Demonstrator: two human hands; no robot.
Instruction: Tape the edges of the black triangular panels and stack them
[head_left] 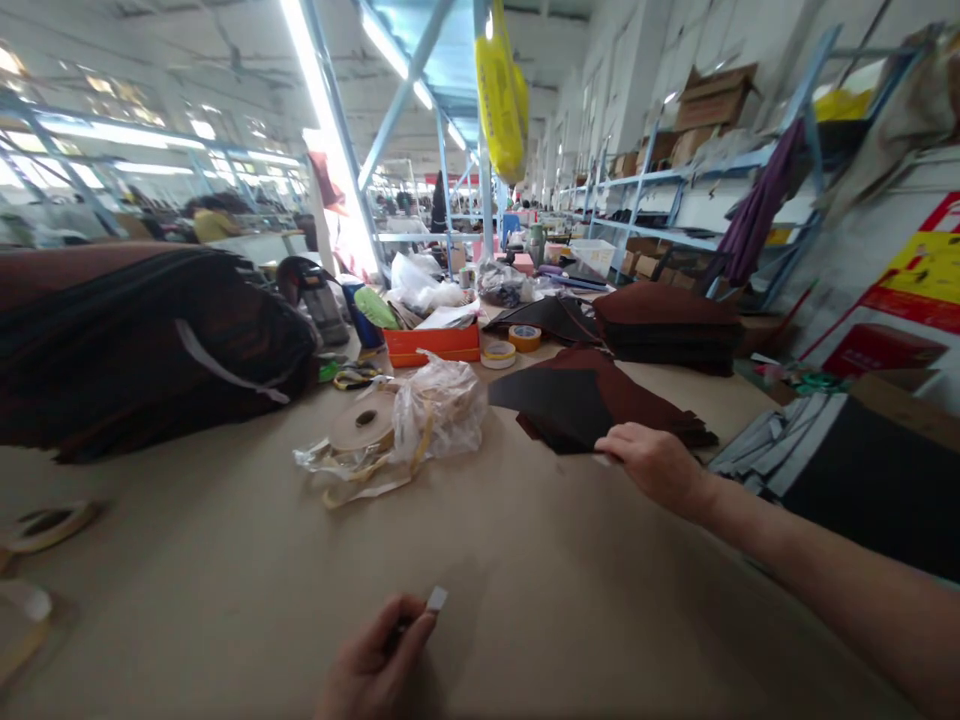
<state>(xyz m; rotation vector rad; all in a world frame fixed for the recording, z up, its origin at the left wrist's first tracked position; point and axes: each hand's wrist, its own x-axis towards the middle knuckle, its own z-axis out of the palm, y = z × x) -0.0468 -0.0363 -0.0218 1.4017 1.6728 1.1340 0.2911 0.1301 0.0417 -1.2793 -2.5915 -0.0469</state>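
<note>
My left hand (386,650) is closed over the near part of the table, pinching a small pale tab (436,599) between thumb and forefinger. Farther right, my right hand (656,465) is closed at the near edge of a black fabric piece (559,400), its fingertips pressed together there. That black piece lies on a loose stack of dark brown fabric pieces (645,395). A bit of something pale shows just under the right fingertips, too small to name. The underside of the right fingers is hidden.
Left of the stack lie a tape roll (360,425) and a crumpled plastic bag (442,405). Behind stands an orange box (431,345) near yellow tape (524,336). A large dark fabric pile (150,340) fills the left; grey-edged black pieces (862,470) lie right.
</note>
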